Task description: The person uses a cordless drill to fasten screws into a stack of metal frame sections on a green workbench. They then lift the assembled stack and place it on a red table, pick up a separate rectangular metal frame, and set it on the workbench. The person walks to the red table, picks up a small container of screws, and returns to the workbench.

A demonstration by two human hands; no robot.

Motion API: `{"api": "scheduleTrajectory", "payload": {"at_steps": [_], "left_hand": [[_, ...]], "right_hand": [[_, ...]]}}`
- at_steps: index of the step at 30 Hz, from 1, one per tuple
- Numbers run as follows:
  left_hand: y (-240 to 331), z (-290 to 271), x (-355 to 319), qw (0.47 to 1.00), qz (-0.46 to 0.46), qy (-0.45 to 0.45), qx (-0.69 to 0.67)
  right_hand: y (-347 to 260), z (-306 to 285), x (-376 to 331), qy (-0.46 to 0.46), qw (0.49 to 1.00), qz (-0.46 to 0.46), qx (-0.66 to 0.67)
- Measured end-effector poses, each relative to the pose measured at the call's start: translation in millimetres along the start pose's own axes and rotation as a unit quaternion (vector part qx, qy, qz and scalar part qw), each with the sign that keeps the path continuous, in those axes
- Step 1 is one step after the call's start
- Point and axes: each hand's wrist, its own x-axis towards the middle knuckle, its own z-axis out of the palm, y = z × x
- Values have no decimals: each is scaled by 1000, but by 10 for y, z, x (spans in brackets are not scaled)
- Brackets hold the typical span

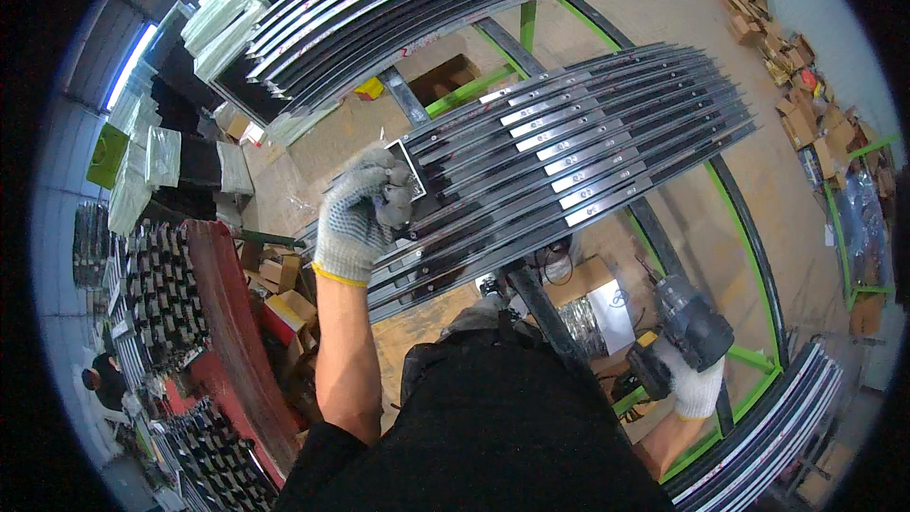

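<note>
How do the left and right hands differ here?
The left hand is raised to the end of the dark metal rails, gripping a small bracket; the right hand hangs low beside the frame. The left touches the work; the right holds a cordless drill away from it. Both wear knit gloves.

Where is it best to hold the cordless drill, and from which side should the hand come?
Take the cordless drill by its handle, from below and behind, as the gloved right hand does: the handle hangs under the dark motor body, which points up-left.
</note>
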Motion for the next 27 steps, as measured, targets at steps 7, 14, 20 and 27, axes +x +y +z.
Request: {"api": "scheduleTrajectory", "payload": {"at_steps": [7, 14, 20, 27], "left_hand": [[-499, 406, -177, 992, -42, -45, -107], [-920, 526, -190, 990, -79, -57, -99], [-1114, 537, -178, 988, -131, -65, -45], [-1067, 636, -250, 981, -150, -64, 102]], "right_hand": [[-172, 107, 3, -15, 998, 36, 42], [-438, 153, 222, -127, 969, -150, -150], [-466, 265, 283, -131, 921, -320, -181], [-445, 375, 358, -146, 902, -365, -180]]}}
